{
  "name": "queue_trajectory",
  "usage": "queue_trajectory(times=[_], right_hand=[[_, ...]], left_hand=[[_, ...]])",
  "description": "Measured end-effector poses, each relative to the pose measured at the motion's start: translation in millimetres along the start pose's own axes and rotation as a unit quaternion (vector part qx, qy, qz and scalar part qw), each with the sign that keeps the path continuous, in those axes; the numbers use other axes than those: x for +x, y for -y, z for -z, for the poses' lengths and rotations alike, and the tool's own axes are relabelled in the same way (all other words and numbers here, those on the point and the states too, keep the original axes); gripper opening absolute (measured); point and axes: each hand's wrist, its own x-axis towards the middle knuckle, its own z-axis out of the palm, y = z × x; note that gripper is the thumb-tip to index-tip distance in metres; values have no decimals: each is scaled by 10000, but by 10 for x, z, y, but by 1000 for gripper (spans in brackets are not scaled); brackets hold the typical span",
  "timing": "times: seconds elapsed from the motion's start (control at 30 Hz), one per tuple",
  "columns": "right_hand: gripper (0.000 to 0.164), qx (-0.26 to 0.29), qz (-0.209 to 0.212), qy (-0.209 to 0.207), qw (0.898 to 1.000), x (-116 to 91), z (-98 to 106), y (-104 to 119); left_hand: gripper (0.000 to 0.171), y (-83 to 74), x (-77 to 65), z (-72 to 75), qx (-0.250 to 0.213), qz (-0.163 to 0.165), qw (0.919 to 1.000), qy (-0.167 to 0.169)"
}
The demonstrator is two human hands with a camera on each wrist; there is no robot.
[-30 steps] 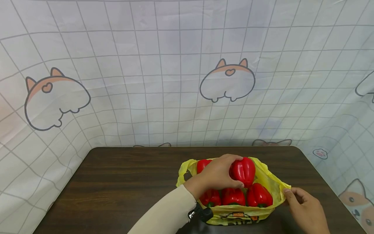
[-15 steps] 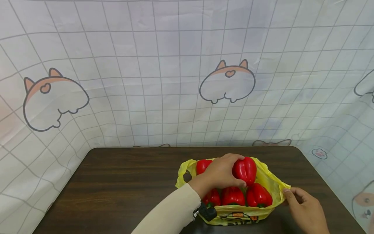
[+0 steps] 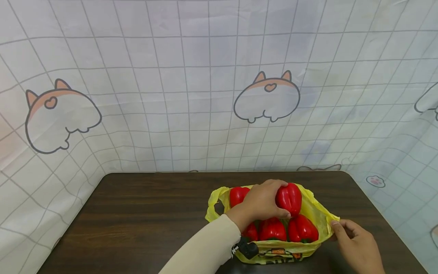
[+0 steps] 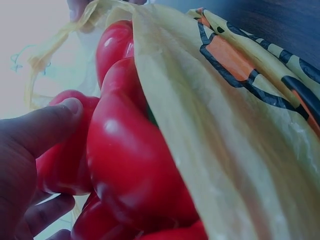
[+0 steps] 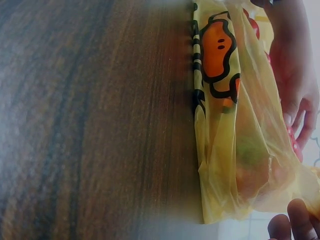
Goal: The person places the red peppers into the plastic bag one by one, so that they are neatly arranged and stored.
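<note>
A red bell pepper [image 3: 291, 198] at the back right of a yellow plastic bag [image 3: 280, 254] is in the grip of my left hand [image 3: 262, 201]. In the left wrist view the thumb lies along one side of that pepper [image 4: 67, 155], with the fingers partly hidden behind it. Other red peppers fill the bag: a front one [image 3: 302, 229] sits below the gripped one, and another [image 3: 238, 196] shows at the back left. My right hand [image 3: 359, 243] pinches the bag's right edge between thumb and fingers. In the right wrist view, fingertips [image 5: 298, 217] show beside the bag's yellow film.
The bag stands on a dark wooden table [image 3: 137, 220], right of its middle. Its left handle loop [image 3: 213, 201] stands up. Behind the table hangs a white gridded cloth [image 3: 191, 95] with cartoon animal prints. A black device [image 3: 248, 249] is strapped to the left wrist.
My left hand has shifted slightly right with the pepper, which also moved a little right and up. My right hand keeps its pinch on the bag, almost unmoved.
</note>
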Motion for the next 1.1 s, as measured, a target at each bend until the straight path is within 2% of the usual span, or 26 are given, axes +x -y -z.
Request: queue_trajectory(times=[0.3, 0.6, 0.8, 1.1], right_hand=[[59, 15, 72, -73, 9999, -14, 7, -12], [60, 29, 65, 15, 10000, -12, 21, -32], [57, 30, 143, -26, 9999, -25, 30, -41], [59, 27, 218, 60, 9997, -27, 49, -67]], left_hand=[[83, -57, 30, -54, 297, 216, 9993, -85], [64, -110, 34, -114, 935, 201, 9953, -170], [57, -109, 15, -131, 1121, 223, 9934, -71], [63, -144, -25, -134, 1585, 159, 9872, 121]])
